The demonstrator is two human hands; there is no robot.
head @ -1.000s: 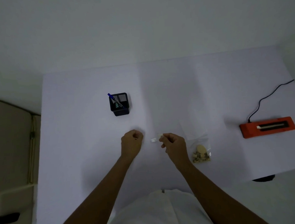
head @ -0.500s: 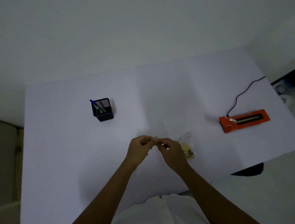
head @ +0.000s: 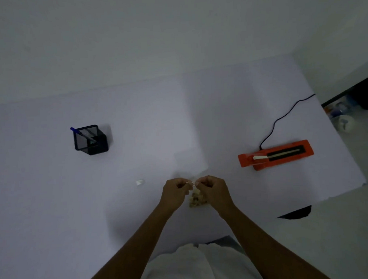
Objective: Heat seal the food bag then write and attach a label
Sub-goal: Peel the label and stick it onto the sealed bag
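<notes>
Label [head: 191,182], a small white strip, is stretched level between both hands, long axis running left to right, above the clear food bag [head: 197,199] on the white table [head: 55,197]. Left hand [head: 174,190] and right hand [head: 212,189] each pinch one end.

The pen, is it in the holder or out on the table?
In the holder. The pen leans inside the black holder, its blue end poking over the rim.
</notes>
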